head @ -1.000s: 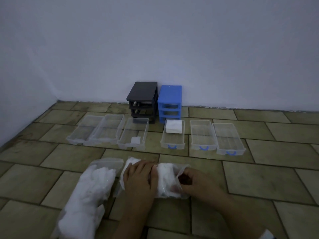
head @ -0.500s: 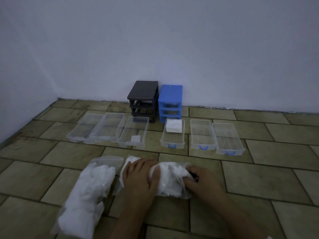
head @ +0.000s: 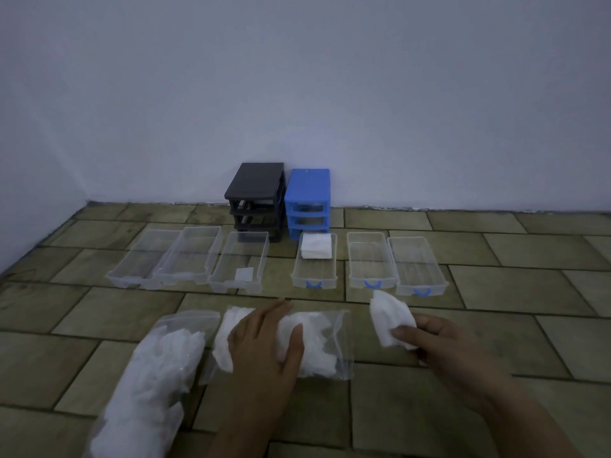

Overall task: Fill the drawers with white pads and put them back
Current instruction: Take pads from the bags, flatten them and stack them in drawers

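Pinching a white pad [head: 391, 320] in the right hand [head: 439, 342], just short of the blue-handled drawers [head: 368, 261]; left hand [head: 264, 345] flat on the bag [head: 310, 342]. Loose pinch, limp pad: could drop short onto the floor.

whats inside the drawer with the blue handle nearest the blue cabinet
A stack of white pads sits at the far end of that drawer; its near half shows only bare clear plastic. How many pads are stacked cannot be counted, since the top one covers the rest.
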